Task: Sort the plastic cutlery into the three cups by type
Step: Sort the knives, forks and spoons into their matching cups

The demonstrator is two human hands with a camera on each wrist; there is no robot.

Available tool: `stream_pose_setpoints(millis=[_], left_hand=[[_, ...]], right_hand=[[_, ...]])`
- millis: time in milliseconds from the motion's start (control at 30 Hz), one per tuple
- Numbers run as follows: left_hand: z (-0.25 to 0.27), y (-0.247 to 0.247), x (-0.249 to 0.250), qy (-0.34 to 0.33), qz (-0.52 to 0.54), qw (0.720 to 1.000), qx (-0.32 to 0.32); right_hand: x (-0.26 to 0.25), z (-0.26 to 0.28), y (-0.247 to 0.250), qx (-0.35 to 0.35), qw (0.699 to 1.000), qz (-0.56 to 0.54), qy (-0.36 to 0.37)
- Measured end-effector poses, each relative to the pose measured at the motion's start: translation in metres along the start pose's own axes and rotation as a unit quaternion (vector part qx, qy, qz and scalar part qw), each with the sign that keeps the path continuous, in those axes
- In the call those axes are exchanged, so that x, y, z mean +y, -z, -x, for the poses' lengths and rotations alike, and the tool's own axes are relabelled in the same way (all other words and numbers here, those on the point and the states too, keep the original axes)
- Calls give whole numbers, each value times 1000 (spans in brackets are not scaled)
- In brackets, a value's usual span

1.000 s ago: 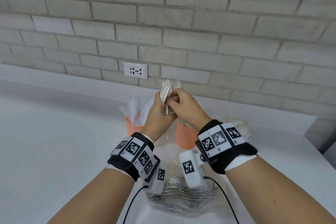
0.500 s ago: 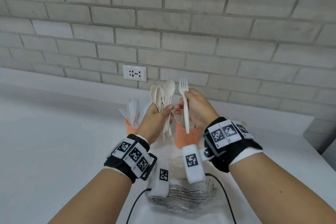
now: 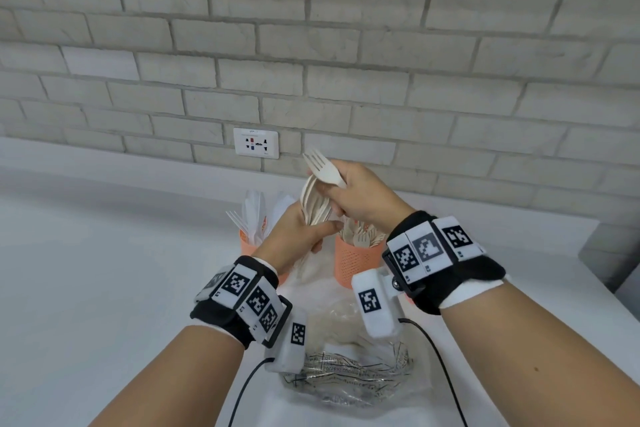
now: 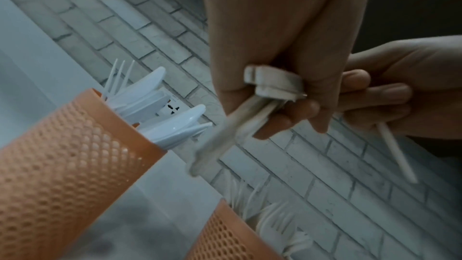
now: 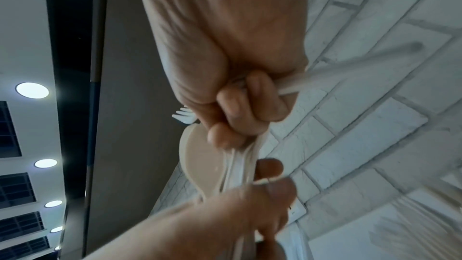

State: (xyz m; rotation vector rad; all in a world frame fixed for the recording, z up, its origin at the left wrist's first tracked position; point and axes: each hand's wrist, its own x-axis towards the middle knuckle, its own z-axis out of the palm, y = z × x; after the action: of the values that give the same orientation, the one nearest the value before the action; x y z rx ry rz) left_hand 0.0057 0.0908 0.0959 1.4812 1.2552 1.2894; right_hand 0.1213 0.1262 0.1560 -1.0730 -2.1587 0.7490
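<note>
White surface backed by grey brick wall; wall socket seen, label unreadable. Beige spoon bundle gripped in left hand; fork clasped in right hand. Two orange cups with cutlery noted beneath hands. Printed plastic bag writing illegible.
</note>
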Motion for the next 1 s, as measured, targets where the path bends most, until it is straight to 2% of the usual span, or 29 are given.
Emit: stream_pose_setpoints(millis=[67,133,267,367,433,600,733,800,900,1000], left_hand=[[-1,2,-4,-13,-40,999,4],[-4,3,-9,-18,-92,995,22],[-10,5,-16,-73,-213,968,109],[-11,4,-19,-118,-322,929,139],[-10,4,-21,-129,-347,917,151],[-9,3,-22,-127,-308,936,117],[-8,4,-27,-83,-251,959,101],[-7,3,-30,-78,-229,966,87],[-8,-1,-31,-59,-208,974,69],[-10,-2,-34,-27,-174,983,45]], right_hand=[[-1,0,6,-44,999,11,-8],[-1,-1,11,-52,998,19,-22],[7,-1,13,-5,999,41,-22],[12,1,10,21,999,44,-21],[12,2,9,46,996,77,7],[16,3,8,103,988,100,54],[17,-4,19,184,981,18,51],[19,-6,21,171,984,-2,44],[23,-4,15,112,993,-11,35],[27,-3,12,71,996,17,54]])
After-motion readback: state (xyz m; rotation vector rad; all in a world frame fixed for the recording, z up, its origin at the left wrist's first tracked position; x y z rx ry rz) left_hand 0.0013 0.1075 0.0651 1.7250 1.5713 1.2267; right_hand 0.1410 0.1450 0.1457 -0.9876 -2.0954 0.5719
